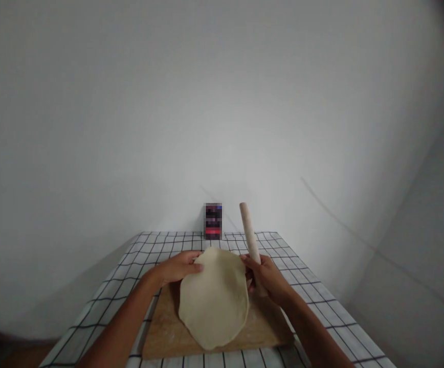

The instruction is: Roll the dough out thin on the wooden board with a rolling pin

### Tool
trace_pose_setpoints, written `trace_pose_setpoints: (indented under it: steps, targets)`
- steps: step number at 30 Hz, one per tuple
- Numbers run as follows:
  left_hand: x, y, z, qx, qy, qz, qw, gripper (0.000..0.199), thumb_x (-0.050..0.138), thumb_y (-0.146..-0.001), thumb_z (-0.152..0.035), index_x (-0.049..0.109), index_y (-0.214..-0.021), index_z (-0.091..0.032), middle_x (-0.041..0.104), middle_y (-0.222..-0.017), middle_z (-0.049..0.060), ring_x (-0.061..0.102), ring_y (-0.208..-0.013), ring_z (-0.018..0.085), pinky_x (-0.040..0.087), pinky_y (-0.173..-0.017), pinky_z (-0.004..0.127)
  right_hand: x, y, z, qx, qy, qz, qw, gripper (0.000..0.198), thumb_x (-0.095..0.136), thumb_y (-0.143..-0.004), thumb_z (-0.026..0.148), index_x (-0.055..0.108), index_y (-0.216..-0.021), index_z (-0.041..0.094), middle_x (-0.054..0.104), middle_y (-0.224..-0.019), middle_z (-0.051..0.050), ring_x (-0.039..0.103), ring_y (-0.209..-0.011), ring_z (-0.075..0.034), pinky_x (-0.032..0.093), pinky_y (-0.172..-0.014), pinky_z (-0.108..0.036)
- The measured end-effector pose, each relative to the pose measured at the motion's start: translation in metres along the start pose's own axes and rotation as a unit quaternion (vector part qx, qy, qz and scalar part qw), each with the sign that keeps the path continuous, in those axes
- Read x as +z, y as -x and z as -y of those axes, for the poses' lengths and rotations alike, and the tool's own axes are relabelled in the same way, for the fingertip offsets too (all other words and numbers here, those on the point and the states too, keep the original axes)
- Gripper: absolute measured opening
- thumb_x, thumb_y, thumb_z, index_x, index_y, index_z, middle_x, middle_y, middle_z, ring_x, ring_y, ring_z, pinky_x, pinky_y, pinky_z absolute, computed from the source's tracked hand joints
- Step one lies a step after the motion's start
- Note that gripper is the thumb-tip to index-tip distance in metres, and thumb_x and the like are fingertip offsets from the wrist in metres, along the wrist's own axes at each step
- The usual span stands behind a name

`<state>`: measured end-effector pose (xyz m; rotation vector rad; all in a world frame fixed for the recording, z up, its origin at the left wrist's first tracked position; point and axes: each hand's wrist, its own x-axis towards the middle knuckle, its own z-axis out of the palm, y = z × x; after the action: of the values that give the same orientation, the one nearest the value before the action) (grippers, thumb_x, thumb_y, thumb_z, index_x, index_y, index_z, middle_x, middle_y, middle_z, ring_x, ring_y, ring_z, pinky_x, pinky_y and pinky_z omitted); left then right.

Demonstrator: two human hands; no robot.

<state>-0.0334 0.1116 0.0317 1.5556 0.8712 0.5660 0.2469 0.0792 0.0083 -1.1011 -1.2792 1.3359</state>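
Note:
A thin, roughly round sheet of pale dough [214, 301] hangs tilted above a wooden board [164, 337]. At its upper left edge, my left hand [179, 267] pinches it, thumb on the near face and fingers behind. My right hand [266, 276] is closed around the lower part of a light wooden rolling pin [249, 230], which points up and away. The fingertips of that hand also touch the dough's upper right edge. Much of the board is hidden behind the dough.
The board lies on a table with a white, black-checked cloth [322, 312]. A small dark upright object [213, 221], blurred into blocks, stands at the far edge against a pale wall [222, 112]. Another wall [417, 230] rises on the right.

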Motion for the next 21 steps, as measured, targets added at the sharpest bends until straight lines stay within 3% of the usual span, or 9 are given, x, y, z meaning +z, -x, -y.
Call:
trace_pose_setpoints:
  steps: [5,9,12,16,19,21]
  targets:
    - [0.002,-0.001,-0.004,0.017,-0.051,-0.018,0.998,0.061,0.072,-0.078,-0.058,0.067,-0.119,-0.014,0.074,-0.115,0.011,0.069,-0.099,0.026,0.053,-0.082,0.033,-0.011,-0.010,-0.015,-0.039,0.061,-0.020,0.997,0.044,0.072,-0.076,0.055,0.066,-0.087,0.013,0.065,-0.070,-0.004,0.064,-0.062,-0.017,0.052,-0.054,-0.027]
    - [-0.002,0.010,-0.008,-0.049,-0.086,0.049,0.994,0.054,0.080,-0.070,-0.055,0.073,-0.105,-0.015,0.076,-0.107,0.009,0.070,-0.094,0.025,0.054,-0.079,0.031,-0.016,-0.014,-0.018,-0.055,0.133,-0.046,0.989,0.035,0.066,-0.081,0.048,0.066,-0.082,0.013,0.068,-0.071,-0.006,0.067,-0.064,-0.019,0.053,-0.056,-0.028]
    - [-0.005,0.013,-0.008,-0.078,-0.111,0.061,0.989,0.053,0.081,-0.066,-0.056,0.074,-0.102,-0.017,0.077,-0.098,0.006,0.070,-0.086,0.024,0.053,-0.073,0.030,-0.018,-0.014,-0.017,-0.058,0.187,-0.062,0.979,0.032,0.063,-0.082,0.045,0.066,-0.078,0.013,0.068,-0.068,-0.007,0.066,-0.059,-0.019,0.051,-0.052,-0.026]
    - [-0.010,0.006,-0.003,-0.061,-0.177,-0.013,0.982,0.047,0.072,-0.071,-0.058,0.072,-0.091,-0.015,0.075,-0.088,0.005,0.067,-0.078,0.022,0.048,-0.066,0.028,-0.020,-0.014,-0.017,-0.048,0.218,-0.050,0.973,0.029,0.062,-0.083,0.042,0.064,-0.077,0.014,0.068,-0.063,-0.006,0.065,-0.053,-0.017,0.049,-0.046,-0.023]
    - [-0.013,0.000,0.000,-0.039,-0.280,-0.110,0.953,0.040,0.065,-0.074,-0.056,0.066,-0.076,-0.016,0.068,-0.074,0.003,0.062,-0.069,0.019,0.038,-0.056,0.026,-0.021,-0.011,-0.015,-0.018,0.228,-0.015,0.973,0.031,0.060,-0.085,0.043,0.062,-0.072,0.015,0.069,-0.062,-0.006,0.063,-0.049,-0.015,0.047,-0.043,-0.021]
    - [-0.015,-0.002,0.002,-0.027,-0.316,-0.127,0.940,0.039,0.062,-0.075,-0.056,0.061,-0.071,-0.017,0.063,-0.068,0.000,0.058,-0.064,0.018,0.033,-0.054,0.025,-0.021,-0.008,-0.012,-0.004,0.237,0.013,0.971,0.035,0.059,-0.086,0.045,0.061,-0.069,0.015,0.070,-0.064,-0.007,0.063,-0.048,-0.014,0.044,-0.042,-0.019]
